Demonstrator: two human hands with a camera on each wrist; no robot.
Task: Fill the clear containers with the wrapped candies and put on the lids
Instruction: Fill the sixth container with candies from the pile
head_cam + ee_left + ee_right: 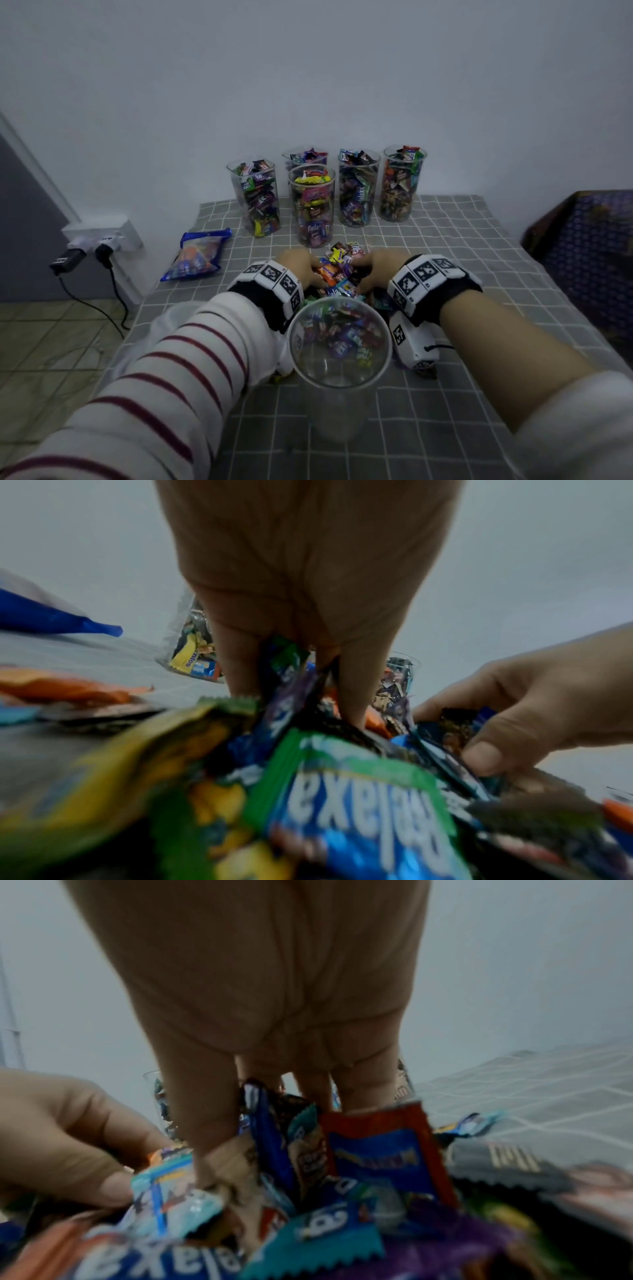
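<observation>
A heap of wrapped candies (337,269) lies mid-table on the grey checked cloth (479,342). My left hand (313,272) digs into its left side and my right hand (359,274) into its right, fingers curled round candies. The left wrist view has my left hand (298,691) with wrappers wedged between its fingers, and the right hand (479,737) pinching candies. The right wrist view shows the right hand (274,1115) buried in wrappers. A clear container (339,342), partly filled, stands just in front of the heap. Several filled containers (311,205) stand open at the back.
A blue candy bag (197,255) lies left of the heap, near the table's left edge. A crumpled clear plastic bag (164,325) sits under my left sleeve. A wall socket with plugs (99,240) is at the left. A dark patterned cloth (589,260) lies at the right.
</observation>
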